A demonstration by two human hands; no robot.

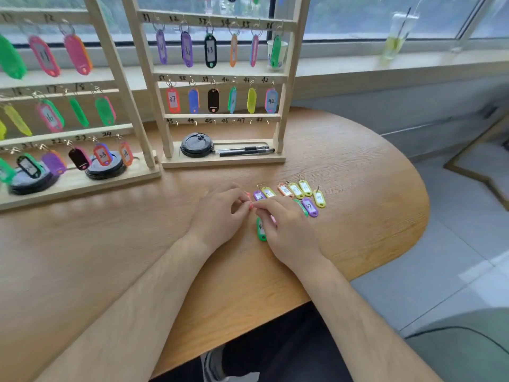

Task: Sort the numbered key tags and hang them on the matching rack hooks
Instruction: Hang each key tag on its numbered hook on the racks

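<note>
Two wooden racks stand at the back of the table; the right rack (286, 86) has numbered rows, and its bottom row of hooks (217, 122), 43 to 48, is bare. Several loose key tags (296, 190) lie in a row on the table. My left hand (220, 213) and my right hand (286, 224) meet above the table, and both pinch a small pink-orange tag (250, 205) between their fingertips. A green tag (260, 229) lies partly under my right hand. A purple tag marked 47 (310, 207) lies just right of that hand.
The left rack (104, 86) is full of hanging tags. Black lids (196, 144) and two pens (245, 150) lie on the right rack's base. A plastic cup with a straw (396, 37) stands on the window sill. The table's curved edge (413, 238) is near on the right.
</note>
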